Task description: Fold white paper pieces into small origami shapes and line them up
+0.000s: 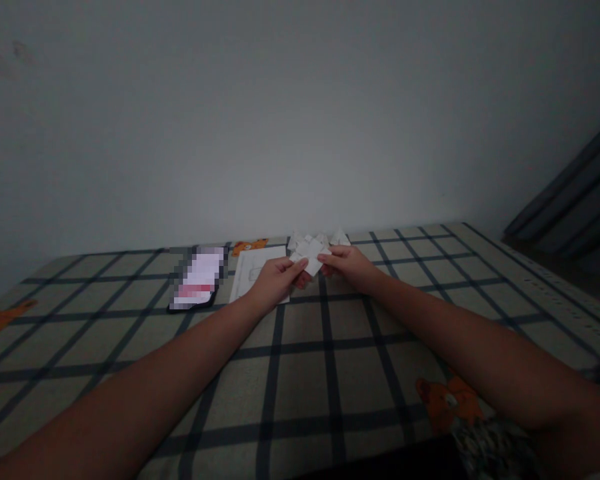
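I read the left hand [276, 279] as closed in a pinch: thumb and curled fingers grip the left side of the folded white paper piece [311, 257]. The right hand [349, 264] is closed in the same manner on the right side of that piece, its fingertips laid over the top edge. The two hands almost meet, and I cannot tell whether they touch beneath the paper. The piece is held just above the checked cloth [300, 373], near the far edge where the cloth meets the wall [300, 120].

Edges and room:
- More small white paper pieces [330, 238] lie just behind the held piece, close to the wall.
- A flat white sheet [253, 270] lies on the cloth beside the left hand, partly under it.
- A phone [199, 279] lies left of the sheet, well apart from the hands; its screen is blurred.
- Both forearms rest low over the cloth, with bare checked surface between them and to either side.
- A dark curtain [570, 193] stands past the right edge
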Motion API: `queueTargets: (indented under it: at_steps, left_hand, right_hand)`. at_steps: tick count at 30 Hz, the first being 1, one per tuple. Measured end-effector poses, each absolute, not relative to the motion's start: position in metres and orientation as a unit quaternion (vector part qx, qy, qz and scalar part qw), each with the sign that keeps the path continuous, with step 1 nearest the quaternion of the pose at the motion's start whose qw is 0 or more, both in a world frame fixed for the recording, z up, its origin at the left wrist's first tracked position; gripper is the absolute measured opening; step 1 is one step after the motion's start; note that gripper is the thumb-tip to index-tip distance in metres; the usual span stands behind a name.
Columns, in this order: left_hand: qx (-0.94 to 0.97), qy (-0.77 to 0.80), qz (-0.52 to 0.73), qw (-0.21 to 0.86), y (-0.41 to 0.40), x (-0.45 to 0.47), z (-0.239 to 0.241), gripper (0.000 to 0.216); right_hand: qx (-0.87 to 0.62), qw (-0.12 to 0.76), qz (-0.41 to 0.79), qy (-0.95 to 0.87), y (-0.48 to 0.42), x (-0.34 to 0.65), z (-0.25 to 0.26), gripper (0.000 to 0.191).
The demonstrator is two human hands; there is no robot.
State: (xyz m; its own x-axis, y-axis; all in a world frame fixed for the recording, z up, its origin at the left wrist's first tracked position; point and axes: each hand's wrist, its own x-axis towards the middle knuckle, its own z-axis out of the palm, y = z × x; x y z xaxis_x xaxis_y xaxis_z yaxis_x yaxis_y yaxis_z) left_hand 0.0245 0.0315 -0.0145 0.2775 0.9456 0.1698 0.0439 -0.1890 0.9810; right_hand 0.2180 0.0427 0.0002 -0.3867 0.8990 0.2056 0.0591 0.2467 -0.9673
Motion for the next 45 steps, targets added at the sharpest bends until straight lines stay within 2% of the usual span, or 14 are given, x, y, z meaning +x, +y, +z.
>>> queueTargets:
  at_steps: [10,20,25,36,45]
  left_hand:
    - [0.575,0.36,0.515,0.524,0.034,0.026,-0.013,0.029]
    - [0.589,0.365,0.498,0.521,0.032,0.026,-0.012,0.028]
    - [0.619,0.41,0.491,0.457,0.028,0.028,-0.007,0.028]
    - [0.636,0.439,0.521,0.363,0.032,0.022,-0.012,0.029]
    - [0.58,0.367,0.54,0.486,0.032,0.026,-0.012,0.034]
  right_hand:
    - [-0.406,0.428,0.416,-0.692,0.04,0.217,0.004,0.031]
    - [-0.387,0.423,0.389,-0.721,0.039,0.219,0.005,0.031]
    - [-0.368,0.411,0.39,-0.737,0.036,0.217,0.005,0.031]
    - [-0.406,0.466,0.358,-0.7,0.032,0.215,0.012,0.038]
    - [-0.347,0.505,0.431,-0.663,0.051,0.217,-0.008,0.033]
